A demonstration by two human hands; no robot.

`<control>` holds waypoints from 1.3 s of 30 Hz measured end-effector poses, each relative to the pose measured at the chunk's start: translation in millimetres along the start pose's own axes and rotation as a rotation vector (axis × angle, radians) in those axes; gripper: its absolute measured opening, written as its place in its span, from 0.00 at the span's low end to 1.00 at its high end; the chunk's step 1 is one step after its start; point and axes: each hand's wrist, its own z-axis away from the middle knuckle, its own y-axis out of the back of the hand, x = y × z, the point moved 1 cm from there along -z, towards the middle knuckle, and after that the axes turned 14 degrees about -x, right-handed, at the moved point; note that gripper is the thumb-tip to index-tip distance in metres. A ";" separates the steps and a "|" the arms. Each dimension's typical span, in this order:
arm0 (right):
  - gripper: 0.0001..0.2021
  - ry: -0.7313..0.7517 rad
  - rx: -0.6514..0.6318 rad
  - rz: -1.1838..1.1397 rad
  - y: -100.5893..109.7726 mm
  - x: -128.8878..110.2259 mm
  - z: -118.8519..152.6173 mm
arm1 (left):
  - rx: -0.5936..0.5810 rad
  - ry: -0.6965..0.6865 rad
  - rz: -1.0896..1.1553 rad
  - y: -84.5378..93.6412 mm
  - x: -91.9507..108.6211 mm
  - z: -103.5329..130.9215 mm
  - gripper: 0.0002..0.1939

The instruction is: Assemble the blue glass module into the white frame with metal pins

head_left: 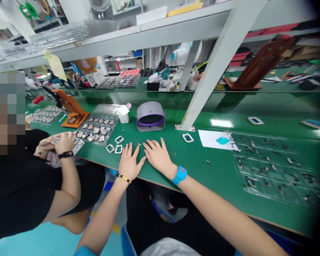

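Observation:
My left hand [129, 164] lies palm down near the front edge of the green table [192, 167], fingers spread. Just right of it, my right hand [159, 156] rests flat with its fingers apart. Neither holds anything. Tiny dark and light pieces [139, 144] lie between and beyond my fingertips. Three small white frames [118, 149] sit beside my left fingers. Behind both hands stands a grey device with a purple-rimmed opening [150, 116]. Another white frame [187, 138] lies to the right of my right hand, and a small loose part [208, 163] lies nearer the front.
A clear tray of small parts [277, 167] is at the right, beside white paper with a blue shape [222, 140]. A metal post [210, 64] rises behind. On the left are a tray of square pieces [96, 129], an orange press [72, 108] and a seated person [24, 192].

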 end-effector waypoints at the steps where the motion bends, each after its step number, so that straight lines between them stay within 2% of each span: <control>1: 0.19 0.008 -0.005 0.010 0.0 1.0 -3.7 | 0.007 0.004 0.018 -0.7 0.3 0.5 0.34; 6: 0.20 0.044 0.035 0.035 -3.2 7.2 -2.8 | 0.034 0.010 0.091 -1.3 -0.1 -0.9 0.36; 9: 0.22 0.099 0.049 -0.001 -7.8 10.1 0.8 | 0.012 0.033 0.100 1.0 1.4 -0.3 0.38; 15: 0.24 0.153 0.121 -0.046 -26.8 23.2 -8.1 | -0.017 0.036 0.106 -0.4 1.6 0.3 0.44; 18: 0.25 0.160 0.102 -0.120 -29.5 27.0 -12.6 | -0.023 0.068 0.113 -2.6 0.2 0.3 0.48; 21: 0.26 0.092 0.045 -0.267 -21.8 29.4 -14.5 | -0.025 0.059 0.150 -1.6 -2.2 -1.4 0.50; 23: 0.26 0.015 -0.003 -0.417 -13.2 31.7 -15.9 | 0.016 0.054 0.188 2.0 -5.9 -4.5 0.43; 25: 0.24 -0.044 -0.046 -0.540 -4.9 35.6 -18.6 | 0.079 0.066 0.225 6.7 -11.5 -9.9 0.31; 28: 0.20 -0.058 -0.073 -0.538 2.5 43.8 -25.2 | 0.127 0.050 0.282 11.9 -21.1 -22.3 0.21; 32: 0.20 -0.005 -0.075 -0.449 3.6 46.5 -29.9 | 0.199 0.025 0.312 15.9 -28.5 -31.1 0.15; 39: 0.19 0.110 -0.035 -0.282 1.4 28.7 -30.5 | 0.249 -0.001 0.300 11.2 -27.8 -24.6 0.12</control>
